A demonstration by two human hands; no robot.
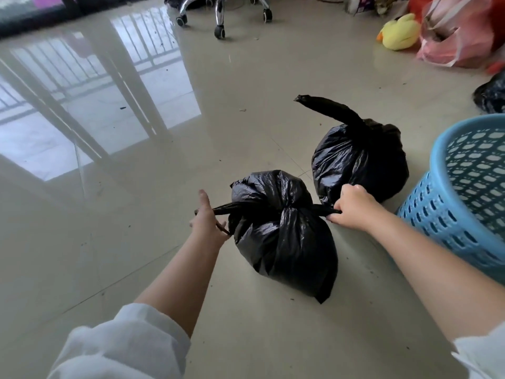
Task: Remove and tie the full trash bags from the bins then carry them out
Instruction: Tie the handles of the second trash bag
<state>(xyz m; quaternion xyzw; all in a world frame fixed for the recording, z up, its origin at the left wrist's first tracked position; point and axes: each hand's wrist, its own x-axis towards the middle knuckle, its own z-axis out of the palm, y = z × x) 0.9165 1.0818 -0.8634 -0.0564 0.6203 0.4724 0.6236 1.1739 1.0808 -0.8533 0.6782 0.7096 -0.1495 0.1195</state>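
near bag knotted, both hands on its tails

left hand [209, 218]: fingers mostly straight, thumb side pinching the left tail of the near trash bag [284, 233]. can't tell how firm the grasp is; the tail runs across the palm.

near trash bag: black, full, lying on the tiled floor [136, 242] between the two hands. neck is knotted at the top, one tail sticking out to each side.

right hand [352, 209]: fingers clenched around the right tail of the same bag, knuckles up.

second trash bag [360, 162]: black, also on the floor, just behind the right hand, touching or nearly touching the near bag. its twisted neck stands up and leans left.

blue bin [464, 192]: perforated plastic, at the right edge, just beside the second bag. no bag visible inside.

far back: chair base on castors [220, 20], yellow plush toy [400, 32], pink plastic bag [459, 36].
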